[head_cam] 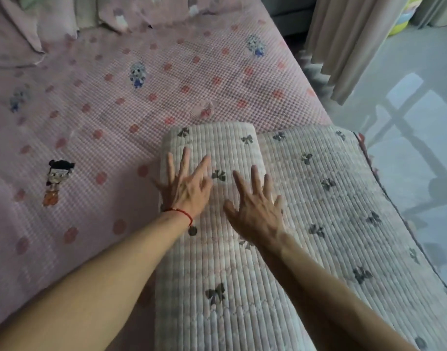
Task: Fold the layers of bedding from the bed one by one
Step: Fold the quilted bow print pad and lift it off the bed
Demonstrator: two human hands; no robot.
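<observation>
A: Where is the bedding now?

B: A folded quilt (306, 224), white with ribs and small grey bows, lies on the near right part of the bed (116, 102). Its upper folded layer forms a thick strip on the left side of the quilt, and a lower layer reaches to the bed's right edge.

A: And the hands?

B: The left hand (187, 188) and the right hand (257, 211) both rest flat, palms down, on the upper layer. The fingers (255, 178) are spread wide and hold nothing. A red string (181, 214) is around the left wrist.

A: What is under the quilt?

B: A pink sheet (217, 72) with red dots and small cartoon figures covers the bed. A curtain (349, 41) hangs at the right, above a shiny floor (407, 122).

A: Any brand or writing?

B: I cannot read any.
</observation>
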